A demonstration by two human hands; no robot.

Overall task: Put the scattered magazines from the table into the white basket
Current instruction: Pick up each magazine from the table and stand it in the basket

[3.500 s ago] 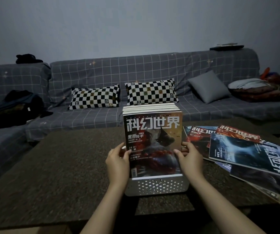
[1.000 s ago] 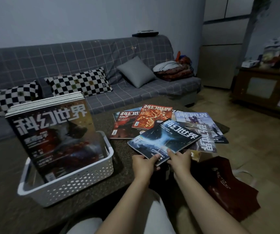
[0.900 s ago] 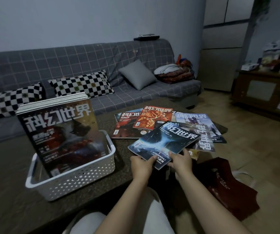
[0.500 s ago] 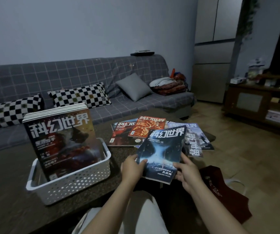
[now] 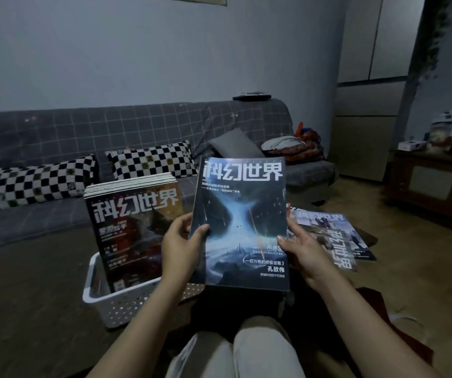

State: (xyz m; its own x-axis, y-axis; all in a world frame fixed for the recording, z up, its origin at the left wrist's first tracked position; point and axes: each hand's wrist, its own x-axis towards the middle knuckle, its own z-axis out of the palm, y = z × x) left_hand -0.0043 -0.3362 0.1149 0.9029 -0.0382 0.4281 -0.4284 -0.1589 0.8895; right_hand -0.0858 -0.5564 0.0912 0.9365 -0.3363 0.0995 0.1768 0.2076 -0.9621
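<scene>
A grey checked sofa (image 5: 55, 137) stands behind the dark tabletop (image 5: 28, 296). On the tabletop the white basket (image 5: 115, 304) holds a stack of magazines (image 5: 129, 227) upright. A blue magazine (image 5: 242, 222) is held upright above the tabletop edge: the left hand (image 5: 180, 249) grips its left edge, the right hand (image 5: 305, 253) its right. More magazines (image 5: 334, 236) lie scattered at right.

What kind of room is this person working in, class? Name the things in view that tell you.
Most likely a home living room. A grey checked sofa with checkered cushions runs along the wall, a low table stands before it, and a wooden cabinet stands at the right.
</scene>
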